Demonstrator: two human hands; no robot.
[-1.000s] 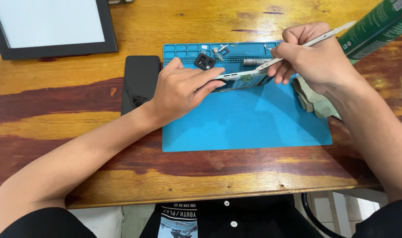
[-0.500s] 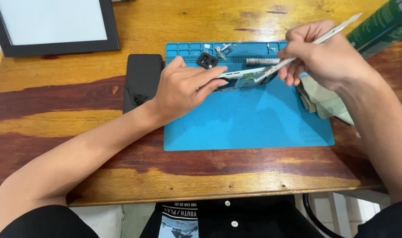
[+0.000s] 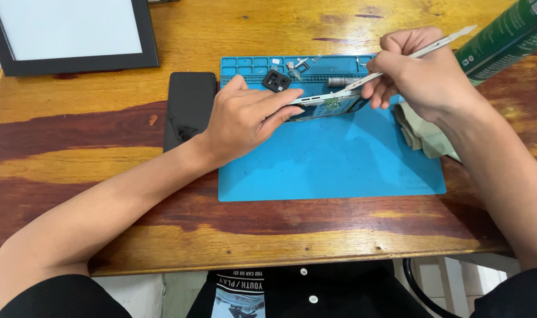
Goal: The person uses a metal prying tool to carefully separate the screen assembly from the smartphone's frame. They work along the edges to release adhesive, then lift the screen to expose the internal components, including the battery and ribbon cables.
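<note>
An opened phone body [image 3: 327, 105] lies tilted at the back of a blue work mat [image 3: 339, 159]. My left hand [image 3: 245, 118] presses on its left end and grips its edge with fingers and thumb. My right hand [image 3: 415, 73] holds a thin metal pry tool [image 3: 398, 62] like a pen, its tip touching the phone's upper right part. A small black camera part [image 3: 277, 80] sits just behind my left fingers.
A black phone panel [image 3: 189, 106] lies left of the mat. The mat's rear tray [image 3: 251, 63] holds small screws and parts. A black-framed white board [image 3: 74, 32] stands far left, a green can [image 3: 504, 35] far right, a folded cloth [image 3: 421, 132] under my right wrist.
The view has shifted slightly. My right hand has edged left and lower with the tool's tip staying on the phone; my left hand keeps its hold.
</note>
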